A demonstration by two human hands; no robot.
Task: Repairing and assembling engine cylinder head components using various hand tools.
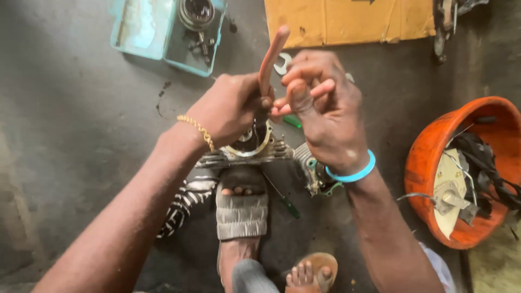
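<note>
head view: your left hand [230, 106] is closed round the lower end of an orange tool handle [271, 57] that stands tilted above the finned engine part [247, 152]. your right hand [320, 103], fingers curled, pinches beside the handle; what it holds, i cannot tell. a flat tan cardboard sheet [347, 21] lies at top, a teal tray [163, 32] top left, an orange bowl [429, 157] of scrap at right.

hands: 2 [230, 106] [320, 111] | orange tub: 1 [429, 157] | teal tray: 1 [163, 46] | green-handled screwdrivers: 2 [290, 206] [292, 121]
</note>
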